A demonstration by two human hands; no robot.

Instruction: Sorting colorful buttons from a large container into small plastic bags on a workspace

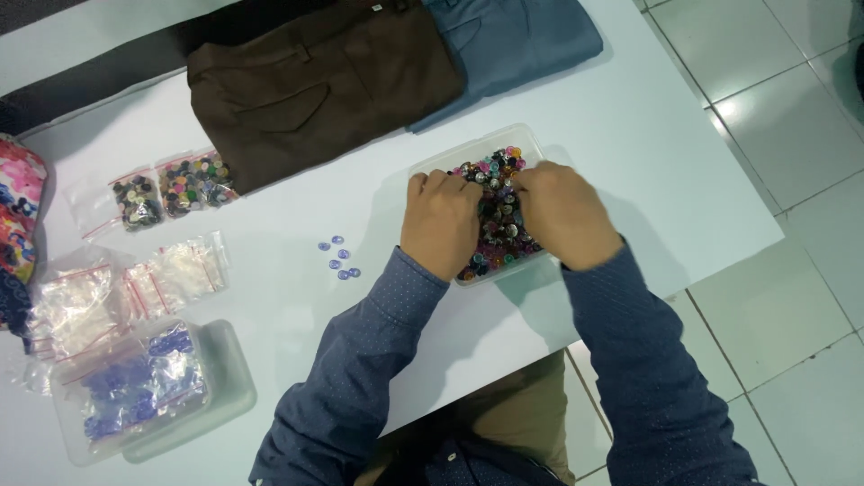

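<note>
Both hands knuckles-up in the clear tub [432, 166] of mixed buttons [500, 236] at the tabletop [630, 135] near edge, left hand [440, 225] and right hand [564, 214] fingers curled down into the pile, grip contents hidden; five lilac buttons [338, 257] lie apart just left, seemingly picked out.

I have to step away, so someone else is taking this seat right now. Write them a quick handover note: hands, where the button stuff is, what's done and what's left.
Left hand and right hand: both knuckles-up, fingers dug into the mixed buttons in the clear tray; whether either grips any cannot be seen.
Things: a few small purple buttons lie loose on the white table, left of the tray. Two bags of mixed buttons and empty zip bags sit further left; a tub of bagged purple buttons is at the near left.
Done: those few purple buttons are out.
Left: the tray is mostly full and unsorted.
</note>
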